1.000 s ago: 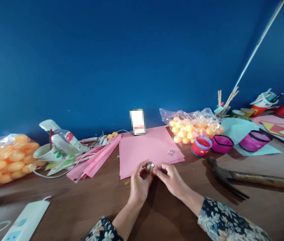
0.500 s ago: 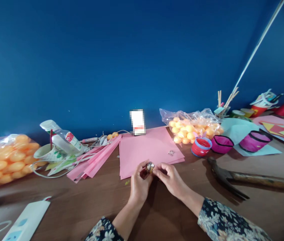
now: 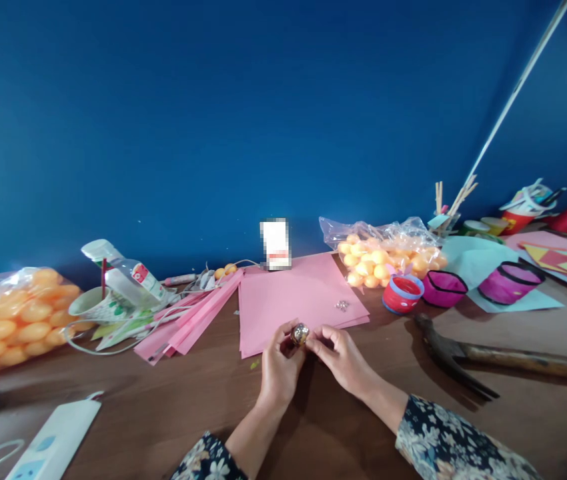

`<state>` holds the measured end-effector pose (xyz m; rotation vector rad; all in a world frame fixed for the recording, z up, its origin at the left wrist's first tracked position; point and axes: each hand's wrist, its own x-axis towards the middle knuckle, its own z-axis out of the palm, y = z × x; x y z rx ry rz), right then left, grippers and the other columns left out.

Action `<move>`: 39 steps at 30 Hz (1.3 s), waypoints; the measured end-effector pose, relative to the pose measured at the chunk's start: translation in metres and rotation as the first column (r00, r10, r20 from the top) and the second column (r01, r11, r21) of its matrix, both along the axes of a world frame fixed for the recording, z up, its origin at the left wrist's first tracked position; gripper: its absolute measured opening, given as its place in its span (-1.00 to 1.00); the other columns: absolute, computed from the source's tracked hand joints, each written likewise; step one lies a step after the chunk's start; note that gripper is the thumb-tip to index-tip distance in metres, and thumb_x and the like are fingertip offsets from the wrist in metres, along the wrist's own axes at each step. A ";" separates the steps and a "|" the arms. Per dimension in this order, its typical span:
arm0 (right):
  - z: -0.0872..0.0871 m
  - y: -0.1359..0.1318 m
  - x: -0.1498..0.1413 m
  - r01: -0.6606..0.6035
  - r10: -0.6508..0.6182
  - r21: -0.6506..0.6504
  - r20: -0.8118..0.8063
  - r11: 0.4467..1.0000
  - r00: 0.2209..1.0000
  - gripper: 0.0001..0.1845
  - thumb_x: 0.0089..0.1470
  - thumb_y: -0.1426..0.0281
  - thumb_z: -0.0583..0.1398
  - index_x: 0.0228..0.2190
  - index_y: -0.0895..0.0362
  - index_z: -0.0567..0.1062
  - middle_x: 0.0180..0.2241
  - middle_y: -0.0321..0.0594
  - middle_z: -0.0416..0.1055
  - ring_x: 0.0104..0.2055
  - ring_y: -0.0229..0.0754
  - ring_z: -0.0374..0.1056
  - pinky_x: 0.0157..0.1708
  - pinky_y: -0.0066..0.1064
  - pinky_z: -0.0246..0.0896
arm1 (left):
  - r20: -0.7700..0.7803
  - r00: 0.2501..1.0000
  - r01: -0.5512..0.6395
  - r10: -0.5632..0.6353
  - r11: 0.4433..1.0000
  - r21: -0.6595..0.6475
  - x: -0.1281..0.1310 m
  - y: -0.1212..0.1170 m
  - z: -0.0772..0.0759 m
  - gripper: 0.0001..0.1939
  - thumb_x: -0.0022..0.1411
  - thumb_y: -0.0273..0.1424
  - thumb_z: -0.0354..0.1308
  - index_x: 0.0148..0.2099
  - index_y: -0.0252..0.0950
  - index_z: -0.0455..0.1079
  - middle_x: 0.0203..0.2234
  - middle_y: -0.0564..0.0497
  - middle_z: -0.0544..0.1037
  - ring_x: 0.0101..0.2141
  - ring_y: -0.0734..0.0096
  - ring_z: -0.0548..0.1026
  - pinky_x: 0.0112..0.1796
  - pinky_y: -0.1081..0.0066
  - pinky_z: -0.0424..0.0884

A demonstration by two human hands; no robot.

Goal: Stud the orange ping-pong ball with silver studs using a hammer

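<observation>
- While our left hand (image 3: pixel 281 367) grasps a small, shiny metallic ball (image 3: pixel 300 333) in its fingers, we have it near the front edge of some pink sheets (image 3: pixel 283 293).
- Our right hand (image 3: pixel 341 355) brings thumb and forefinger together at the ball's right side; whether they grip anything, we cannot tell.
- Beyond, we see small shiny bits (image 3: pixel 342 306) on the sheets.
- To our right, a hammer (image 3: pixel 493 355) lies on the brown table (image 3: pixel 153 407).
- To our left are pink strips (image 3: pixel 201 323).
</observation>
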<state>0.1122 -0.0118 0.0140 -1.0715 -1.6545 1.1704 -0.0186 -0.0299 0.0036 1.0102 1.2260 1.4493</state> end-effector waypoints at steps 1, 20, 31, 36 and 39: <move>0.000 0.000 0.000 0.001 -0.001 0.000 0.001 1.000 1.000 -0.75 0.07 0.27 0.10 -0.50 0.17 0.41 -0.53 -0.32 0.36 -0.46 -0.27 0.21 -0.44 -0.50 0.09 | -0.001 1.000 0.004 -0.004 1.000 0.002 0.000 0.000 -0.001 -0.59 -0.12 -0.49 0.24 -0.13 -0.30 0.36 -0.30 -0.05 0.54 -0.27 0.33 0.49 -0.22 0.39 0.39; -0.001 0.001 0.000 -0.016 0.016 -0.012 0.041 1.000 0.999 -0.78 0.05 0.30 0.11 -0.49 0.19 0.43 -0.54 -0.30 0.37 -0.46 -0.28 0.22 -0.44 -0.49 0.09 | -0.038 0.999 0.023 -0.022 1.000 0.016 -0.001 0.002 -0.009 -0.64 -0.07 -0.52 0.20 -0.15 -0.29 0.30 -0.29 -0.06 0.50 -0.25 0.35 0.47 -0.18 0.36 0.36; -0.002 0.001 -0.001 0.044 -0.048 0.053 0.078 0.998 0.996 -0.85 0.02 0.35 0.14 -0.51 0.17 0.41 -0.50 -0.28 0.35 -0.43 -0.26 0.25 -0.42 -0.48 0.13 | -0.053 0.999 0.004 -0.002 0.999 0.034 0.001 0.001 -0.008 -0.65 -0.07 -0.54 0.19 -0.16 -0.29 0.32 -0.30 -0.05 0.50 -0.26 0.35 0.48 -0.20 0.37 0.37; -0.002 0.001 0.000 0.018 -0.019 0.024 0.042 1.000 0.999 -0.82 0.03 0.33 0.13 -0.50 0.17 0.42 -0.47 -0.26 0.40 -0.41 -0.25 0.28 -0.40 -0.48 0.15 | -0.057 0.998 -0.001 0.003 0.999 0.042 0.001 0.000 -0.007 -0.67 -0.07 -0.55 0.17 -0.17 -0.29 0.32 -0.31 -0.04 0.50 -0.27 0.36 0.48 -0.21 0.38 0.37; -0.002 0.002 -0.001 0.024 -0.025 0.021 0.036 0.999 0.999 -0.83 0.02 0.34 0.14 -0.50 0.18 0.43 -0.47 -0.25 0.40 -0.41 -0.25 0.28 -0.41 -0.48 0.15 | -0.056 0.998 0.005 -0.003 0.999 0.034 0.001 0.000 -0.006 -0.67 -0.07 -0.55 0.18 -0.18 -0.29 0.32 -0.31 -0.04 0.49 -0.26 0.36 0.47 -0.21 0.38 0.37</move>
